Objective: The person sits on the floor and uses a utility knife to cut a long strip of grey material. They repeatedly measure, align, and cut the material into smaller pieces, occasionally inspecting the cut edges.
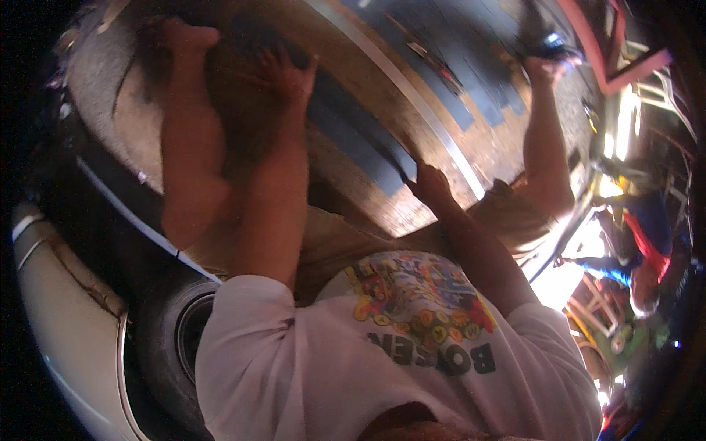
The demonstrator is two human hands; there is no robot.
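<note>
A long dark blue-grey strip (362,151) lies across a worn brown board (401,214) between my legs. At its near end, my right hand (432,185) is closed, with the fingers pinching the strip's corner. Farther off to the left, my left hand (285,77) rests with its fingers spread over the dark, shadowed far part of the surface. A long pale straight band (419,103), like a straightedge, runs over the board to the right of the strip. Shadow hides the exact contact under my left fingers.
More blue-grey strips (471,55) lie beyond the pale band, with a thin narrow tool-like object (435,62) on them. My bare feet flank the board. A wheel (193,331) and a pale vehicle panel (66,316) stand at left. At right are a red metal frame (614,77) and another person (647,242).
</note>
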